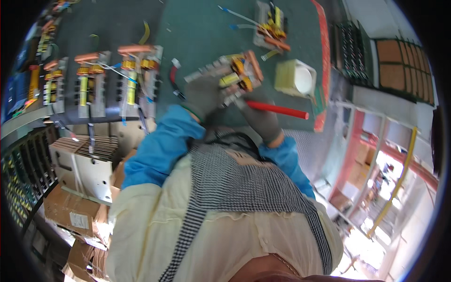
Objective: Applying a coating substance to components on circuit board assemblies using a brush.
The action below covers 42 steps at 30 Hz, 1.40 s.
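An electronic board assembly [229, 80] with copper-coloured bars, yellow-wrapped coils and metal plates lies tilted on the green work mat in front of me. My left hand [203, 97], in a grey glove, is closed at the assembly's near left edge; its fingertips are partly hidden. Also gloved in grey, my right hand [260, 118] is closed around a long red stick-shaped tool [282, 110] at the assembly's near side. The tool's working end is hidden by the hand. Left of the assembly lies a short red and black cable [174, 80].
Several similar assemblies [136, 80] stand in a row on the left. Another assembly [271, 28] with white leads lies at the far right, near a pale yellow box holding a white roll [303, 81]. Red tape [323, 28] marks the mat's right edge. Cardboard boxes [70, 209] stand lower left.
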Available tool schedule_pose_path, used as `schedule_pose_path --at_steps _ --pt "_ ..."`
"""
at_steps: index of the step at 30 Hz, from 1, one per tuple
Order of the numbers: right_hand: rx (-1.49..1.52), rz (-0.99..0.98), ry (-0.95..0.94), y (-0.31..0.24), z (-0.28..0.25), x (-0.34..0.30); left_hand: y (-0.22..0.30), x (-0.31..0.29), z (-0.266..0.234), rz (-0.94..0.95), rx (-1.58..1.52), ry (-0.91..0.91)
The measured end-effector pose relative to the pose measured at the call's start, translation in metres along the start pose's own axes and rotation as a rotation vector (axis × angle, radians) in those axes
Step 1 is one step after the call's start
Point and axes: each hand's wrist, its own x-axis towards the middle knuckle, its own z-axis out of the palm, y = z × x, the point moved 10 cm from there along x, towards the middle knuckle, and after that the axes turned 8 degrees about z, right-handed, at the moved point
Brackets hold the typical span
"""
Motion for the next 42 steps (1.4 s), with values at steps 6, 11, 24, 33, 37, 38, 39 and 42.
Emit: schedule_pose_path --at_steps 6,11,24,33,37,38,39,42 --pt "0.2 0.321 0.137 0.041 -0.066 -0.026 -0.007 0.016 0.048 -0.215 0.376 -0.336" --pt "0.402 0.201 0.43 0.01 -0.149 -0.03 -0.026 0.022 0.061 -0.235 0.425 -0.426" --pt "0.678 0.053 0.889 0.002 -0.215 -0.024 -0.012 0.077 -0.216 -0.259 0.039 0.029" --pt "0.611 0.141 0.823 -0.015 -0.179 0.031 -0.246 0.111 -0.447 -0.678 0.928 0.105" --pt "0.496 0.191 0.769 -0.022 -0.165 0.053 -0.363 0.099 -0.474 -0.924 0.877 0.104" --pt "0.491 0.185 0.767 -0.02 -0.158 0.057 -0.385 0.097 -0.479 -0.926 0.87 0.109" --pt "0.419 0.166 0.771 -0.026 -0.154 0.065 -0.402 0.099 -0.48 -0.955 0.862 0.124" --pt "0.31 0.137 0.734 -0.046 -0.138 0.099 -0.448 0.104 -0.477 -0.989 0.827 0.138"
